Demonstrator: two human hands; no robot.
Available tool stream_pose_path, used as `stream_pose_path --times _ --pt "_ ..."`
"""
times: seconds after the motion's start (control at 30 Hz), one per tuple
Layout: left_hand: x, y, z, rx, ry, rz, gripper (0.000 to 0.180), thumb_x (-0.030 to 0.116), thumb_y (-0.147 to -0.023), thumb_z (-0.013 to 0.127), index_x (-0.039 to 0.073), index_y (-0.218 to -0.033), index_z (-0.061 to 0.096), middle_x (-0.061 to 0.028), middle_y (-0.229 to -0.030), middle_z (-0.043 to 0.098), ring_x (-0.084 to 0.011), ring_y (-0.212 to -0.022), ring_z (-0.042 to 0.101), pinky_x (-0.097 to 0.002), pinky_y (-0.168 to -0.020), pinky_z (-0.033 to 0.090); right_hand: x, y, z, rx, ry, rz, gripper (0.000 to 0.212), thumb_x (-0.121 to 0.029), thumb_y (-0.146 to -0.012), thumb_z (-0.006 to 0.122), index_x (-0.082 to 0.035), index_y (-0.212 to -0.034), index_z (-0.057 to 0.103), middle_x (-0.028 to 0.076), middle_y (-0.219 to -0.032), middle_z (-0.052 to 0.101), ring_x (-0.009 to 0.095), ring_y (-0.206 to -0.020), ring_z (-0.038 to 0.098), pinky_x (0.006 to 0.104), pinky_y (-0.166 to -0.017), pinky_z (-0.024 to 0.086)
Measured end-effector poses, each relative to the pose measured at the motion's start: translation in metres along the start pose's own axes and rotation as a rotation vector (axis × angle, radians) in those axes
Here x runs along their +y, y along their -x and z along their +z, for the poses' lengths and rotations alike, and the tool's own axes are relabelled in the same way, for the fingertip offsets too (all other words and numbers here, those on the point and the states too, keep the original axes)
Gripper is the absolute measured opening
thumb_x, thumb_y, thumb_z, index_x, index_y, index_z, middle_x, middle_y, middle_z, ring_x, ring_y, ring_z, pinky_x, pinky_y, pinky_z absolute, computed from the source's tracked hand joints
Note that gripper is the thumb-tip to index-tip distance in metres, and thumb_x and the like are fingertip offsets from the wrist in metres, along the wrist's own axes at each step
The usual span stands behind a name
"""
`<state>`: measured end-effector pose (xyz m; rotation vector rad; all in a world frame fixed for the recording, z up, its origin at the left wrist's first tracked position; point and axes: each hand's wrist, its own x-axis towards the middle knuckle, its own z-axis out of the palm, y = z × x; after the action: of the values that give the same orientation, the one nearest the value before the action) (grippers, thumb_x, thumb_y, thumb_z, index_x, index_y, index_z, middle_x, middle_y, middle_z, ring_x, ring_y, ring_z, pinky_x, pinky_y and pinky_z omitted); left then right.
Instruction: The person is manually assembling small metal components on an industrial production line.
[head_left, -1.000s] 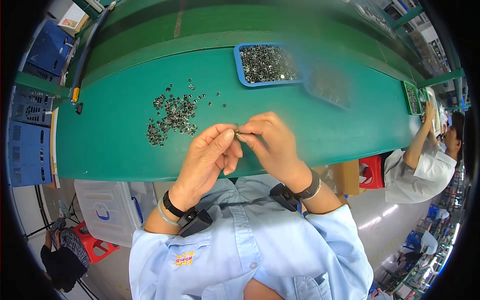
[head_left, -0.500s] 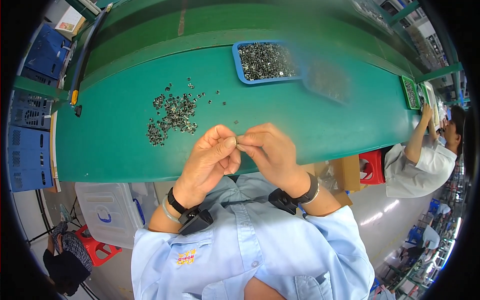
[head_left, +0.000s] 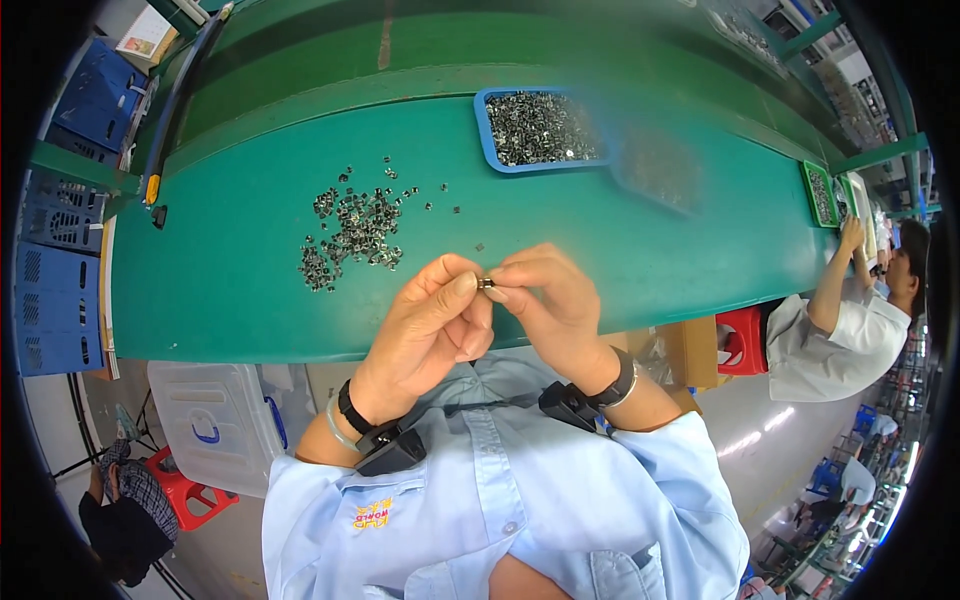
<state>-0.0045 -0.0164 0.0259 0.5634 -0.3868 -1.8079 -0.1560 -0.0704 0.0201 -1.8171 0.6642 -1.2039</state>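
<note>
Between my two hands sits a small dark metallic part [head_left: 485,283], pinched from both sides over the near edge of the green table. The thumb and forefinger of my left hand [head_left: 432,318] hold its left end, with the other fingers curled below. My right hand [head_left: 553,300] grips its right end between thumb and fingertips. Beyond my left hand, a loose pile of small black-and-silver parts [head_left: 360,228] lies spread on the table. A single small part [head_left: 479,246] lies just past my fingertips.
A blue tray [head_left: 487,140] full of similar small parts stands at the back. A hazy blur covers the area to its right. Green trays [head_left: 820,195] and a co-worker [head_left: 830,340] are at the far right. A clear lidded box [head_left: 210,420] stands below the table's left side.
My fingertips have parted slightly, so the small dark part now shows between them. Both hands stay together in nearly the same place. The view has shifted a little.
</note>
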Motion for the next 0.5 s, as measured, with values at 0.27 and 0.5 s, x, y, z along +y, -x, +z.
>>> stream_pose_path --times 0.27,0.5 --pt "-0.003 -0.0008 -0.0029 -0.034 0.073 -0.013 0.016 0.024 -0.096 0.052 0.008 -0.097 0.051 -0.0036 -0.066 0.053 -0.0115 -0.045 0.039 -0.0248 -0.042 0.031 -0.0007 -0.0026 -0.0031 -0.052 0.048 -0.063 0.015 -0.001 -0.077 0.07 -0.006 -0.089 0.063 0.007 -0.085 0.064 0.021 -0.077 0.06 0.0295 -0.069 0.048" --pt "0.0027 0.0016 0.0017 0.019 -0.001 -0.006 0.016 0.023 -0.095 0.054 0.008 -0.095 0.051 -0.0038 -0.066 0.053 -0.0119 -0.045 0.041 -0.0243 -0.042 0.031 0.0016 -0.0069 -0.0045 -0.081 0.16 -0.18 0.015 -0.001 -0.076 0.07 -0.006 -0.088 0.063 0.007 -0.083 0.064 0.022 -0.075 0.061 0.0308 -0.066 0.049"
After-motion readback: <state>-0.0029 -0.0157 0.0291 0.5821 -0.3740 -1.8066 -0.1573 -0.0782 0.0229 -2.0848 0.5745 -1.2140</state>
